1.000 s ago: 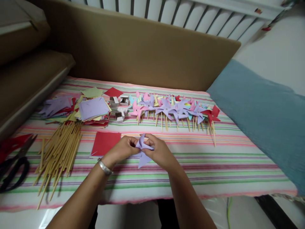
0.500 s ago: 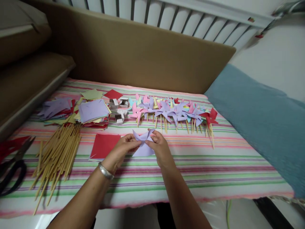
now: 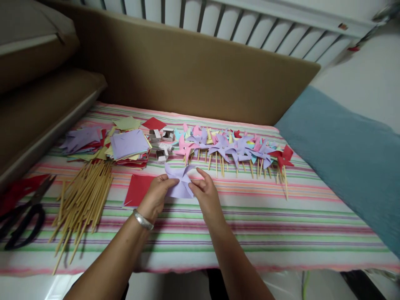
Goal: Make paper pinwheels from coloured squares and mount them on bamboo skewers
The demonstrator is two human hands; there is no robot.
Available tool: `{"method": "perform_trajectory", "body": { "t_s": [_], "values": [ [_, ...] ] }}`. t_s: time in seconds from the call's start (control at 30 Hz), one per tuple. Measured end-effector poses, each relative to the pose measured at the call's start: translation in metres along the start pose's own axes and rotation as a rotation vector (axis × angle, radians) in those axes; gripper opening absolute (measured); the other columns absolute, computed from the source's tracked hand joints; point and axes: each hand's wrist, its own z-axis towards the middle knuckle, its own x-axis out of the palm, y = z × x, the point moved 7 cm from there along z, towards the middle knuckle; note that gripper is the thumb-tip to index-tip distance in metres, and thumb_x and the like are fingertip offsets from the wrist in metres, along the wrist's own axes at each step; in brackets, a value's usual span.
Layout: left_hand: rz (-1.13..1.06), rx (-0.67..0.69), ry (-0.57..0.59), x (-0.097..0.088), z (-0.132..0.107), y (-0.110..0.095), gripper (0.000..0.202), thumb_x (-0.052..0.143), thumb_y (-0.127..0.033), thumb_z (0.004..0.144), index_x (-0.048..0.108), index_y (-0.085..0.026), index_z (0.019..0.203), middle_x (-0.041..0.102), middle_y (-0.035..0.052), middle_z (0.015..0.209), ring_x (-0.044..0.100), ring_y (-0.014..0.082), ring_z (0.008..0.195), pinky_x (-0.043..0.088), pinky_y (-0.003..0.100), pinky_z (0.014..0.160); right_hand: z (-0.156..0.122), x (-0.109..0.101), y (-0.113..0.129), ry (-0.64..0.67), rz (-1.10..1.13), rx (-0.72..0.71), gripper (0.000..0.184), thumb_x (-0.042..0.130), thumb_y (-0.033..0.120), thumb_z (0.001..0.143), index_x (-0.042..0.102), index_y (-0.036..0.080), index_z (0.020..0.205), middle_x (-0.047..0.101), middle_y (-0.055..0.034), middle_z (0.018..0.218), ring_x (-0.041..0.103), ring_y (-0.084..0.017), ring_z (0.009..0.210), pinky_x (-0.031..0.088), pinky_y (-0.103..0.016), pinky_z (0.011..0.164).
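Observation:
Both hands hold a lilac paper pinwheel head (image 3: 178,180) just above the striped cloth (image 3: 281,225). My left hand (image 3: 156,195), with a silver bracelet on its wrist, pinches the paper's left side. On the right side, my right hand (image 3: 204,192) grips it with thumb and fingers. A red paper square (image 3: 137,188) lies on the cloth just left of my left hand. Behind the hands runs a row of finished pinwheels (image 3: 234,150) on wooden sticks, mostly lilac, pink and red.
A bundle of wooden sticks (image 3: 83,200) lies at the left, with black scissors (image 3: 21,214) beyond it. Stacks of coloured paper squares (image 3: 128,146) and small white boxes (image 3: 162,143) sit behind. A brown cushion back (image 3: 187,71) bounds the far side, a blue blanket (image 3: 350,154) the right.
The hands have moved away from me with the lilac paper, and its flaps have spread into a flatter pinwheel shape. The camera view has shifted slightly.

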Motion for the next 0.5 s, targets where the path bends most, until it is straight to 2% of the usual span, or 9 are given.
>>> {"method": "perform_trajectory", "body": {
  "t_s": [0.1,0.17,0.23,0.37,0.5],
  "values": [
    [-0.009,0.012,-0.052,-0.01,0.003,-0.011,0.015,0.073,-0.017,0.047,0.065,-0.012,0.059,0.066,0.0025,0.053,0.056,0.0123,0.048,0.042,0.023,0.053,-0.008,-0.001,0.018,-0.001,-0.251,-0.27,0.041,0.059,0.024,0.077,0.053,0.026,0.118,0.065,-0.0052,0.099,0.062,-0.02,0.09,0.049,-0.038,0.081],
    [-0.023,0.012,-0.059,-0.015,0.004,-0.015,0.015,0.073,-0.017,0.047,0.064,-0.012,0.058,0.065,0.0025,0.053,0.057,0.0125,0.049,0.043,0.023,0.054,-0.018,0.004,0.032,0.022,-0.448,-0.488,0.031,0.057,0.023,0.08,0.059,0.026,0.111,0.061,-0.0068,0.111,0.056,-0.022,0.105,0.044,-0.041,0.092],
    [-0.031,0.018,-0.05,-0.017,0.005,-0.017,0.015,0.073,-0.017,0.047,0.065,-0.012,0.059,0.066,0.0025,0.054,0.057,0.0126,0.05,0.044,0.024,0.054,-0.027,0.012,0.04,0.059,-0.628,-0.654,0.029,0.058,0.023,0.081,0.061,0.026,0.109,0.054,-0.0081,0.124,0.047,-0.024,0.118,0.038,-0.044,0.1],
    [-0.043,0.015,-0.019,-0.018,0.008,-0.015,0.015,0.073,-0.017,0.049,0.065,-0.013,0.06,0.066,0.0026,0.057,0.057,0.0127,0.051,0.044,0.024,0.055,-0.034,0.025,0.039,0.102,-0.854,-0.776,0.037,0.062,0.022,0.077,0.058,0.023,0.114,0.035,-0.0104,0.143,0.028,-0.029,0.133,0.03,-0.049,0.106],
    [-0.043,0.018,-0.038,-0.019,0.008,-0.014,0.015,0.074,-0.016,0.048,0.064,-0.012,0.059,0.065,0.0027,0.056,0.056,0.0118,0.051,0.043,0.023,0.055,-0.035,0.025,0.039,0.007,-0.88,-0.829,0.019,0.054,0.014,0.081,0.062,0.019,0.097,0.036,-0.0119,0.142,0.027,-0.028,0.134,0.032,-0.049,0.105]
  ]
}}
